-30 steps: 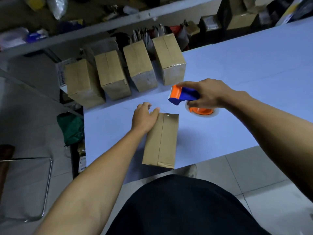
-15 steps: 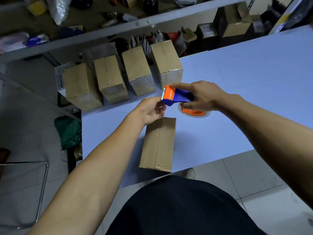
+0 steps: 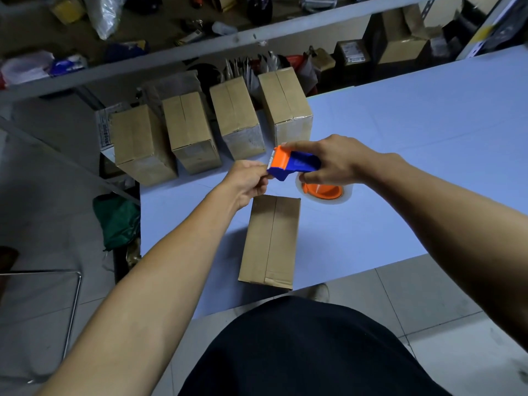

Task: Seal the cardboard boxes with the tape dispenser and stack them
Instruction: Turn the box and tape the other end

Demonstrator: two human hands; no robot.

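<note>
At mid-frame, the left hand (image 3: 248, 181) had been lifted off the box (image 3: 270, 241) — tape end pinched at the dispenser (image 3: 294, 164), gripped by the right hand (image 3: 334, 161) — sealing about to begin.

I found bare table (image 3: 414, 144) open to the right of my right hand (image 3: 337, 164) and beyond it. Directly below both hands lay one cardboard box (image 3: 271, 238). Ahead of my left hand (image 3: 247, 181), four boxes (image 3: 237, 118) in a row closed off the far edge, a shelf rail (image 3: 200, 50) above them.
</note>
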